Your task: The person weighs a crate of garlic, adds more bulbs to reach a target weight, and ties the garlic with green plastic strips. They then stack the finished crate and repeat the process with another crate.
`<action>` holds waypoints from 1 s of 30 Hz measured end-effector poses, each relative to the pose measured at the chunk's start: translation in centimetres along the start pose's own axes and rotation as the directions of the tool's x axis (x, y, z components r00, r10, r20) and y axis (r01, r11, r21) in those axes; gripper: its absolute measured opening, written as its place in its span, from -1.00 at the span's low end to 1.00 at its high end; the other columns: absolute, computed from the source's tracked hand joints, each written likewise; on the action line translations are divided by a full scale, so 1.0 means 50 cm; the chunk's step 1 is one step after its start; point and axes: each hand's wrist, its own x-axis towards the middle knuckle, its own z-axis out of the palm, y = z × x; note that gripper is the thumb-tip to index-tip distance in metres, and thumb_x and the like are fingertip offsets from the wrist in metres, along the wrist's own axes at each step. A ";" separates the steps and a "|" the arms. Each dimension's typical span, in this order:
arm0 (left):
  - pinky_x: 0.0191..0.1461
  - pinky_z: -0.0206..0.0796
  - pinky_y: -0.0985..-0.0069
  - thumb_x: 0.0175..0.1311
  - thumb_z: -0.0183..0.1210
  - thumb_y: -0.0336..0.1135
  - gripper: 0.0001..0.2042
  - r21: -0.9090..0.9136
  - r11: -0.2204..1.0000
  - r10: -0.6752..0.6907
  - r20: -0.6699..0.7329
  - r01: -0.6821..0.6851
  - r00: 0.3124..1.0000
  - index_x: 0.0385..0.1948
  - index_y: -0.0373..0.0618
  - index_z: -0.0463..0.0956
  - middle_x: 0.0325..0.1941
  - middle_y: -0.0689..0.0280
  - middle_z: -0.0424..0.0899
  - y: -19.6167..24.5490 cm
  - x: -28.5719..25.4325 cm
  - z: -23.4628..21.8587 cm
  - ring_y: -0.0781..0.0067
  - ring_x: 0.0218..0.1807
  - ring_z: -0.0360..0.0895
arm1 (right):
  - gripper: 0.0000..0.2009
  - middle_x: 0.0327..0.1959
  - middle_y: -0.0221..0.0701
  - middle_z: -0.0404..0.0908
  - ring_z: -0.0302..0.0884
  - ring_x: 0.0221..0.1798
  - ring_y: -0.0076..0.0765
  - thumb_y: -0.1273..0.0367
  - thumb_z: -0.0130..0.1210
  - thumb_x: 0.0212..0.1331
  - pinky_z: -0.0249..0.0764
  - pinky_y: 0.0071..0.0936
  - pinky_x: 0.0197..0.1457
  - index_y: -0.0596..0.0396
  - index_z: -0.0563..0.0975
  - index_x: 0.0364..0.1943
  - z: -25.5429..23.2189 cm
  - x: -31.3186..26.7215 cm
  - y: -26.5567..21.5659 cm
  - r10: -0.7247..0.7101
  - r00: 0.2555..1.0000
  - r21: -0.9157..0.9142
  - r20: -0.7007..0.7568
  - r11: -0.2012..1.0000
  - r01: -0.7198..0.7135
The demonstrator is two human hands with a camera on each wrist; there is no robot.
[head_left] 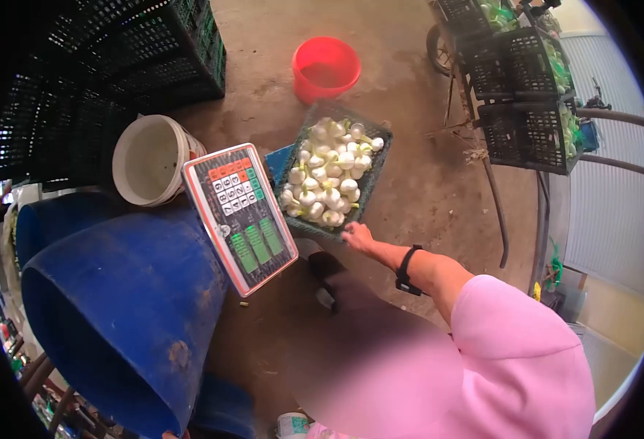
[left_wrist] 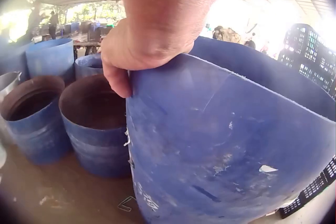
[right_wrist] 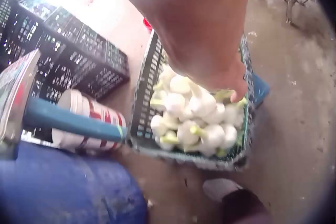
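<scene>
In the left wrist view my left hand (left_wrist: 139, 48) grips the rim of a large open blue plastic barrel (left_wrist: 226, 145), fingers bent over the edge. The head view shows this barrel (head_left: 124, 271) tipped at the left. My right hand (head_left: 360, 238) is at the near right corner of a dark mesh crate (head_left: 374, 175). White bulbs (head_left: 325, 175) with short, cut green stems fill the crate. In the right wrist view that hand (right_wrist: 226, 79) overlaps the crate's right side, most of its fingers hidden. I cannot tell whether it grips anything.
A scale's keypad panel (head_left: 241, 218) stands left of the crate on a blue post (right_wrist: 73, 121). A white bucket (head_left: 150, 161), a red bucket (head_left: 325, 69) and stacked black crates (head_left: 153, 51) stand around. Loaded crates (head_left: 523, 132) sit on a cart at right. More blue barrels (left_wrist: 97, 150) are near the left hand.
</scene>
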 end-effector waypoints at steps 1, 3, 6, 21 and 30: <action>-0.14 0.43 0.20 0.11 0.07 -0.12 -0.54 0.014 1.000 0.016 -0.004 -0.016 1.000 -0.01 -0.26 0.43 0.00 0.12 0.54 0.007 -0.013 -0.014 0.11 -0.08 0.52 | -0.61 -0.42 -0.16 0.60 0.57 -0.22 -0.09 0.16 0.14 -0.01 0.45 -0.21 -0.06 0.04 0.51 -0.11 0.000 -0.033 -0.010 -0.077 0.994 -0.077 0.074 0.994 0.083; -0.13 0.42 0.20 0.11 0.07 -0.13 -0.54 0.048 0.998 0.045 -0.014 -0.044 0.999 -0.01 -0.26 0.43 0.00 0.12 0.54 0.023 -0.048 -0.049 0.11 -0.08 0.52 | -0.71 -0.50 -0.20 0.58 0.57 -0.30 -0.11 0.24 0.10 0.04 0.45 -0.22 -0.15 0.04 0.52 -0.16 -0.007 -0.087 -0.051 -0.134 0.977 -0.140 0.166 0.978 0.157; -0.13 0.42 0.19 0.12 0.07 -0.13 -0.54 0.082 0.993 0.089 -0.105 -0.080 0.991 -0.01 -0.27 0.43 0.00 0.11 0.53 0.042 -0.103 -0.141 0.11 -0.07 0.52 | -0.77 -0.48 -0.22 0.57 0.56 -0.33 -0.11 0.32 0.08 0.06 0.44 -0.21 -0.20 0.05 0.50 -0.19 0.023 -0.115 -0.086 -0.185 0.972 -0.060 0.148 0.979 0.195; -0.09 0.41 0.17 0.12 0.06 -0.13 -0.52 0.090 0.936 0.269 -0.808 -0.342 0.524 0.00 -0.31 0.41 0.01 0.09 0.52 0.091 -0.388 -0.689 0.12 -0.04 0.51 | -0.77 -0.47 -0.29 0.61 0.60 -0.43 -0.31 0.32 0.12 -0.12 0.52 -0.42 -0.27 0.08 0.57 -0.33 -0.109 -0.016 0.102 -0.105 0.949 -0.159 0.298 0.975 0.158; -0.12 0.44 0.11 0.18 0.00 0.02 -0.48 -0.025 0.865 0.150 -0.940 -0.501 0.305 -0.01 -0.27 0.41 -0.02 0.14 0.54 0.136 -0.393 -0.715 0.09 -0.06 0.52 | -0.91 -0.67 -0.38 0.52 0.52 -0.59 -0.45 0.41 0.03 -0.07 0.46 -0.44 -0.51 0.10 0.55 -0.52 -0.168 0.041 0.089 -0.237 0.897 -0.283 0.373 0.892 0.353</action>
